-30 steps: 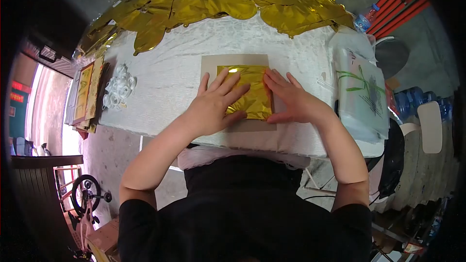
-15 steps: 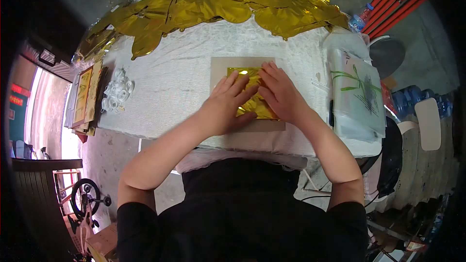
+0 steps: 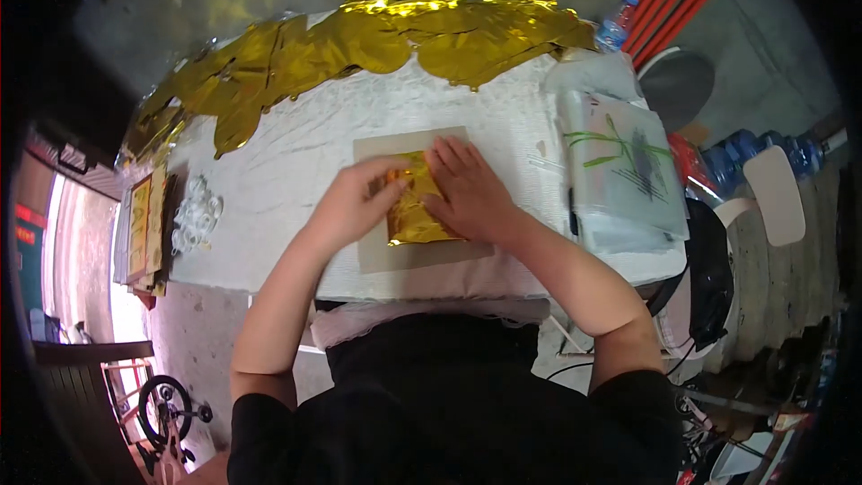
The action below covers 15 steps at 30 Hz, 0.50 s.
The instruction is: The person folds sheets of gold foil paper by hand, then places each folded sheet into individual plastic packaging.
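The right hand [image 3: 471, 196] lies flat and unclenched on one gold foil piece [image 3: 413, 223] — the left hand [image 3: 352, 202] curls at its upper left, whether pinching I cannot tell — atop one grey board [image 3: 382, 256] on one white-covered table [image 3: 278, 180], with one green-tied bundle [image 3: 620, 202] off right.

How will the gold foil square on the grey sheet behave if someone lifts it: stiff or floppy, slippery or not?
The gold foil square looks thin and creased, so it would probably bend when lifted. Its shiny surface suggests it may slide easily on the grey sheet.
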Motion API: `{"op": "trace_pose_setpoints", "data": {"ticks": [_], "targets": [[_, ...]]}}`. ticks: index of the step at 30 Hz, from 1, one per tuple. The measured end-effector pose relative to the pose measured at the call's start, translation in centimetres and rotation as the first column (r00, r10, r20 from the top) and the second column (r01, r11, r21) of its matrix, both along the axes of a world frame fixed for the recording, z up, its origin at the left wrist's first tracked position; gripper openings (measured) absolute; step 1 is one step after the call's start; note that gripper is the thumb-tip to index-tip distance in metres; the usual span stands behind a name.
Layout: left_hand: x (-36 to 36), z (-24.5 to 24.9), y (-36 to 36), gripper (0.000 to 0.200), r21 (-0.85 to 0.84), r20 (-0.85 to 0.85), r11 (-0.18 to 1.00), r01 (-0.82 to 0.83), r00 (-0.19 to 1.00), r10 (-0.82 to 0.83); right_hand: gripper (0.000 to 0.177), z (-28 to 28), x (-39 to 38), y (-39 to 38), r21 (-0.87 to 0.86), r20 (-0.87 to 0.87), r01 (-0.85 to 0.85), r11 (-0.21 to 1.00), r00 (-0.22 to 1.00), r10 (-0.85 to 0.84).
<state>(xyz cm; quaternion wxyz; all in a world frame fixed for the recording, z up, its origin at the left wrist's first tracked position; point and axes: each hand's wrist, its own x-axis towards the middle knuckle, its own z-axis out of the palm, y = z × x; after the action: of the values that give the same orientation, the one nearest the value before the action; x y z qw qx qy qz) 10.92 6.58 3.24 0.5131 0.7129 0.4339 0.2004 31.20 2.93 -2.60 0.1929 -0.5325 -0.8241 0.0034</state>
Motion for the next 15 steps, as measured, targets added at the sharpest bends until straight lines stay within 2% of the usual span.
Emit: {"op": "trace_pose_setpoints", "data": {"ticks": [1,2,3,4,5,6,8,9,11,13,15], "targets": [[0.9,0.3,0.3,0.032,0.168,0.022,0.986,-0.013,1.000,0.010,0.057,-0.2,-0.1,0.0,0.042,-0.003,-0.010,0.999,1.000,0.010],[2.3,0.4,0.5,0.032,0.171,0.031,0.985,-0.009,1.000,0.004,0.058,-0.2,0.0,0.1,0.084,-0.004,-0.026,0.996,1.000,0.026],[4.2,0.5,0.7,0.026,0.527,-0.012,0.842,0.111,0.992,-0.123,0.058,0.6,0.1,0.1,0.087,0.005,-0.023,0.996,1.000,0.022],[6.1,0.5,0.8,0.020,0.800,-0.096,0.563,0.206,0.971,-0.219,0.057,2.1,0.2,0.1,-0.119,-0.066,-0.103,0.988,0.993,0.095],[8.0,0.2,0.8,0.021,0.823,-0.135,0.508,0.254,0.956,-0.259,0.057,3.0,0.3,0.1,-0.312,-0.150,-0.189,0.931,0.978,0.149],[10.0,-0.4,0.9,0.022,0.842,-0.177,0.448,0.301,0.938,-0.297,0.057,3.1,0.1,0.1,-0.308,-0.141,-0.181,0.934,0.980,0.144],[14.6,-1.2,0.5,0.025,0.875,-0.245,0.325,0.358,0.908,-0.341,0.060,3.0,-0.5,-0.2,-0.149,0.276,0.036,0.988,0.961,0.006],[16.3,-0.7,0.3,0.025,0.879,-0.244,0.314,0.359,0.904,-0.352,0.062,-0.8,0.5,0.5,0.086,0.124,-0.041,0.995,0.992,0.030],[19.0,0.2,-0.1,0.026,0.966,-0.168,0.100,0.239,0.873,-0.458,0.062,-2.1,0.9,0.7,0.112,0.103,-0.049,0.993,0.994,0.037],[20.8,-0.2,-0.3,0.022,0.974,-0.172,0.040,0.222,0.845,-0.506,0.063,-1.5,0.8,0.6,0.137,0.081,-0.060,0.989,0.995,0.049],[21.6,-0.3,-0.2,0.018,0.978,-0.179,-0.012,0.206,0.819,-0.544,0.063,-1.0,0.7,0.5,0.065,0.112,-0.061,0.996,0.992,0.053]]}}
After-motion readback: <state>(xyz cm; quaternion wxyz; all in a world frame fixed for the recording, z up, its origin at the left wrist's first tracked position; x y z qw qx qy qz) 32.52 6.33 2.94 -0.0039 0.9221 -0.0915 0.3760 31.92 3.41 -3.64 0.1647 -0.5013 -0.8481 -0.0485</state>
